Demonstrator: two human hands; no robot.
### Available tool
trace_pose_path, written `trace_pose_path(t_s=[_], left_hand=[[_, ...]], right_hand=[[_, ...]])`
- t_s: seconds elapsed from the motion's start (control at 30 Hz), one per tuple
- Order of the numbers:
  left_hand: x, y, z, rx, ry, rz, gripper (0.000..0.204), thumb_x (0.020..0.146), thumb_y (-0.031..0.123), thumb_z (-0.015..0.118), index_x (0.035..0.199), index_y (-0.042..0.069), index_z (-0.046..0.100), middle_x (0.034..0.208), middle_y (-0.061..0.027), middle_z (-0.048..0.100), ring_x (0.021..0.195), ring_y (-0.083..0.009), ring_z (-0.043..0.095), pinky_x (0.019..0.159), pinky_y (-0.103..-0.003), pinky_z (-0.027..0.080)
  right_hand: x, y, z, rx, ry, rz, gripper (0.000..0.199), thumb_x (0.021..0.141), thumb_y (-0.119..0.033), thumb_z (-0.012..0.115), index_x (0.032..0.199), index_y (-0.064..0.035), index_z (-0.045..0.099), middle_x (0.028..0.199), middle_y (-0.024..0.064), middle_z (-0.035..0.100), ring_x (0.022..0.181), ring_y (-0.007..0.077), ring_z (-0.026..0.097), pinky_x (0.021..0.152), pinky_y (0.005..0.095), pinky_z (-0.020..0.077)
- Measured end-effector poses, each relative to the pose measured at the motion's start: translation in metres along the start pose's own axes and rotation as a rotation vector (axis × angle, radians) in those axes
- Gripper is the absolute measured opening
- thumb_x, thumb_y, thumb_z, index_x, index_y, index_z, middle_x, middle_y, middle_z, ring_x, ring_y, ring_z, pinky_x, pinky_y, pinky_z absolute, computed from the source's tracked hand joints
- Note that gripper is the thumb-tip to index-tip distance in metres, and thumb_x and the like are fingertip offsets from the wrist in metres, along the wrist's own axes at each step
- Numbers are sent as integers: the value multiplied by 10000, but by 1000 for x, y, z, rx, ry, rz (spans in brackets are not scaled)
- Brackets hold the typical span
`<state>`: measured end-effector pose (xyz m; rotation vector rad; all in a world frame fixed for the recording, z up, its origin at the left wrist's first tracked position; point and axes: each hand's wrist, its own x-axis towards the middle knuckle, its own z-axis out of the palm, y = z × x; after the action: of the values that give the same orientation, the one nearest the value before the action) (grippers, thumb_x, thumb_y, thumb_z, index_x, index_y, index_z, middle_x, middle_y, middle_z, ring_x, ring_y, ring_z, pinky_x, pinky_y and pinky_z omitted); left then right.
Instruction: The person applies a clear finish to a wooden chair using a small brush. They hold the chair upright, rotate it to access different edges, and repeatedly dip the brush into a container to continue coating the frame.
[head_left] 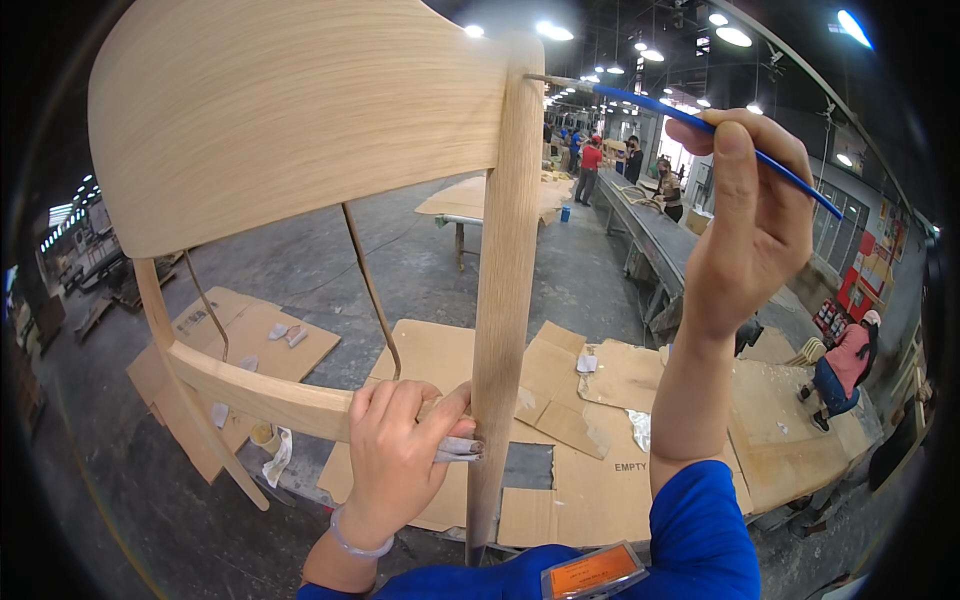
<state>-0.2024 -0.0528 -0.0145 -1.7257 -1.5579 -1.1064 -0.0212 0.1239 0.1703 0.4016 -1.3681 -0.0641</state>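
A pale wooden chair frame [300, 110] with a broad curved backrest fills the left and middle of the view. My right hand [750, 200] is raised at the right, closed round a thin paintbrush [660, 106] with a blue handle. The brush tip meets the upper part of the upright chair post [508, 250], beside the backrest. Lower down, my left hand [395, 450] lies closed over the end of the lower rail [265, 392], near the post. Between its thumb and fingers sticks out a folded grey piece [460, 450], cloth or sandpaper; I cannot tell which.
Cardboard sheets [590, 500] cover the worktop in front of me. A small cup [265, 436] and a crumpled white cloth [280, 458] sit at lower left. Beyond are another cardboard-topped table [470, 198] and a long bench [650, 235]. A person in pink [848, 355] bends at the right; several others work farther off.
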Motion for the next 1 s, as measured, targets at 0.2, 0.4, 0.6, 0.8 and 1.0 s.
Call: trace_pose_path(t_s=[0.2, 0.4, 0.6, 0.8, 1.0], left_hand=[[0, -3, -1, 11, 0, 0, 219, 965, 234, 738, 1118, 85, 788, 928, -61, 626, 882, -281, 580, 864, -434, 386], [-1, -9, -3, 11, 10, -4, 216, 954, 222, 742, 1114, 84, 789, 930, -61, 631, 882, -281, 583, 868, -435, 388], [-2, -12, -5, 8, 11, -5, 211, 951, 212, 744, 1112, 83, 787, 932, -62, 635, 891, -281, 586, 871, -436, 388], [-4, -21, -9, 35, 2, -8, 238, 966, 233, 748, 1172, 127, 802, 927, -58, 620, 900, -260, 593, 870, -429, 402], [-4, -24, -9, 47, 4, -12, 248, 969, 244, 755, 1193, 151, 810, 925, -58, 611, 906, -250, 598, 871, -426, 410]], right_hand=[[2, 2, 2, 17, 2, -2, 157, 1100, -64, 638, 1165, 70, 689, 1053, 147, 755, 932, 234, 786, 904, 334, 614], [0, 1, 9, -13, -17, 15, 163, 1101, -72, 642, 1162, 69, 694, 1057, 156, 761, 934, 245, 794, 893, 332, 610], [-1, -2, 16, -26, -23, 63, 172, 1102, -85, 647, 1154, 70, 700, 1047, 156, 764, 935, 246, 796, 880, 324, 599], [-2, 1, 24, -4, -42, 40, 186, 1105, -98, 648, 1160, 73, 699, 1039, 152, 763, 931, 242, 795, 870, 311, 586], [-1, 2, 26, -26, -21, 41, 186, 1104, -91, 643, 1167, 76, 696, 1046, 155, 762, 936, 244, 795, 880, 313, 586]])
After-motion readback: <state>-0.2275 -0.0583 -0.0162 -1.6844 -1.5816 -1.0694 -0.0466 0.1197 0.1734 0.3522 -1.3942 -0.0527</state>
